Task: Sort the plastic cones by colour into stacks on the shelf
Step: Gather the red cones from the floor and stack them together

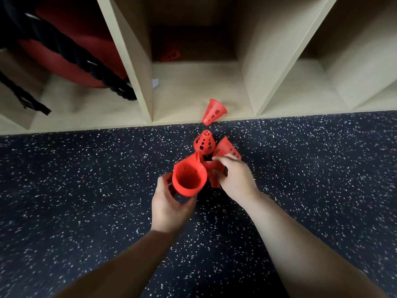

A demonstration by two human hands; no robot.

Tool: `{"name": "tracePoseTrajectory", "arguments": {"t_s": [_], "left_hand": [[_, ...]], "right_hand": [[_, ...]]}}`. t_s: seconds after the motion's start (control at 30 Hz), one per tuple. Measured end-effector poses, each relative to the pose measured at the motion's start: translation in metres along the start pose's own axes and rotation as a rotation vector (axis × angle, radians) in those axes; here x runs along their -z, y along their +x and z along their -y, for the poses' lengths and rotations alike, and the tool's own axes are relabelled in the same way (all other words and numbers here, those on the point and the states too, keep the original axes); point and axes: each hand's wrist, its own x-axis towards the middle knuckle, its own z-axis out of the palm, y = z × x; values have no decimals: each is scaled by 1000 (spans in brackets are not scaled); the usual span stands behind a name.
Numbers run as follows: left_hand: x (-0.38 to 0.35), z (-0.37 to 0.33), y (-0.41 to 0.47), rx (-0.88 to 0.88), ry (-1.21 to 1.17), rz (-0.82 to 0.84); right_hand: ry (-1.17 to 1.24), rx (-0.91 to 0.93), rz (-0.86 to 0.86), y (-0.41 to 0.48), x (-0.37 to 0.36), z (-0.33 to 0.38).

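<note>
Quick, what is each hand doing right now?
Left hand: closed round a red cone, wide end facing the camera.
Right hand: fingers pinching a second red cone in the pile.

Lg red rounded obj. (64, 68) is seen top left, w/ thick black rope (103, 79) draped across it. Sm. white scrap (155, 83) is seen to its right. Dark speckled floor (86, 190) is spread below.

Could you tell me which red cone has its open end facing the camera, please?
The cone in the left hand: its wide mouth faces up, showing the hollow inside, while the other cones show only holed sides or tips.
</note>
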Motion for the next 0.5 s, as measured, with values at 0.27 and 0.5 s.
{"name": "tracePoseTrajectory", "arguments": {"t_s": [0.27, 0.5], "left_hand": [[11, 4, 1, 43, -15, -30], [8, 4, -2, 15, -69, -27]], "right_hand": [[295, 223, -489, -36, 41, 65], [376, 388, -263, -61, 34, 106]]}}
